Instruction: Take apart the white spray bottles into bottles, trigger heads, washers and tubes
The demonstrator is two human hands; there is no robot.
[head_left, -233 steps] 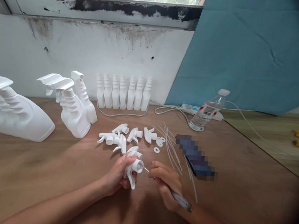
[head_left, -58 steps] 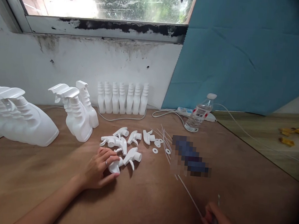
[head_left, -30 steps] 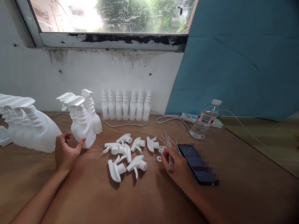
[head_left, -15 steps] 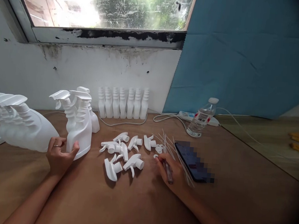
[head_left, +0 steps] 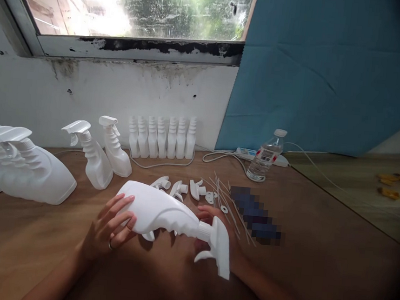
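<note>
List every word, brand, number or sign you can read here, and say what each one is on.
No text is readable.
Clear bottle's label: red and dark print, too small and blurred.
White strip by the wall: blue-marked patch, too small.
Held spray bottle: no lettering seen.

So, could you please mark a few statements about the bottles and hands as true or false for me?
1. The left hand holds a white spray bottle near its base. True.
2. That bottle is upright on the table. False: it is held tipped over on its side, above the table.
3. Seven bottles without spray heads stand in a row by the wall. True.
4. The water bottle has no cap. False: a white cap is on the water bottle.
5. The right hand is nearer the held bottle's spray head than its base. True.
</note>
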